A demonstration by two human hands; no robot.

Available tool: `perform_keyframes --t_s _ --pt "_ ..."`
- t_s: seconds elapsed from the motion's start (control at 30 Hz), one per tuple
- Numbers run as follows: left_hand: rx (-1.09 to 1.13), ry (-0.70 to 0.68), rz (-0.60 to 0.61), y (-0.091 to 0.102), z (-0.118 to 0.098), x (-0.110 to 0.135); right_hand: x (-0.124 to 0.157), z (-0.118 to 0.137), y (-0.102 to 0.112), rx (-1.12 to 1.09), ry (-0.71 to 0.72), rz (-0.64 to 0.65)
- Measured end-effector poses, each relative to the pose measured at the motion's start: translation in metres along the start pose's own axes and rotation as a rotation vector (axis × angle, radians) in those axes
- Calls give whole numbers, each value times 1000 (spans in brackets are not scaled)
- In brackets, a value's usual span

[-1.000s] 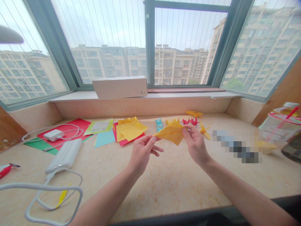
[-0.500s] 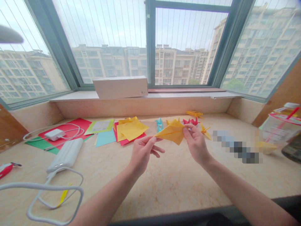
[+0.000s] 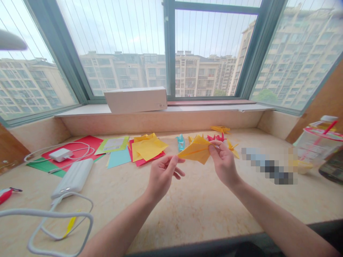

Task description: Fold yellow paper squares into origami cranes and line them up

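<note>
A folded yellow paper [image 3: 197, 151] is held above the stone counter [image 3: 187, 203], between both hands. My left hand [image 3: 162, 175] pinches its left tip with thumb and forefinger, the other fingers loosely curled. My right hand [image 3: 223, 162] grips the paper's right edge, thumb on the front and fingers behind. Just beyond the paper lie small folded cranes: a teal one [image 3: 181, 141], red ones [image 3: 216, 137] and yellow ones [image 3: 233, 148].
A stack of coloured sheets [image 3: 146, 149] lies left of centre, with red and green sheets [image 3: 80, 144] under a white charger [image 3: 60, 154]. A white power bank [image 3: 73, 177] and looped cable [image 3: 53, 217] sit at left. A white box [image 3: 136, 99] rests on the sill. A plastic cup [image 3: 317, 144] stands at right.
The yellow paper and both hands have barely shifted; the paper sits a touch higher and the grip is the same.
</note>
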State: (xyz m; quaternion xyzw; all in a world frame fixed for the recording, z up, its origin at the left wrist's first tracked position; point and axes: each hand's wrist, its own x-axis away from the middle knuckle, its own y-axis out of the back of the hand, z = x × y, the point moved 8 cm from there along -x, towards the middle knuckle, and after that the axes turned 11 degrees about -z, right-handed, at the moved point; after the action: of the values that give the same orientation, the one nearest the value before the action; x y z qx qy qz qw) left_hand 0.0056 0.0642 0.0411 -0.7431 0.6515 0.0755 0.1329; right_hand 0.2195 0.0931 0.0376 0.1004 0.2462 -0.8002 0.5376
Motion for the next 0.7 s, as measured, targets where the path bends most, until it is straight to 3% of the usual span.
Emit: perform_keyframes --t_s 0.27,0.7 --pt "-13 2 14 0 2 1 -1 -6 -2 -80 -69 25" --pt "-17 -6 -33 2 -5 2 -4 -8 0 -72 -51 45"
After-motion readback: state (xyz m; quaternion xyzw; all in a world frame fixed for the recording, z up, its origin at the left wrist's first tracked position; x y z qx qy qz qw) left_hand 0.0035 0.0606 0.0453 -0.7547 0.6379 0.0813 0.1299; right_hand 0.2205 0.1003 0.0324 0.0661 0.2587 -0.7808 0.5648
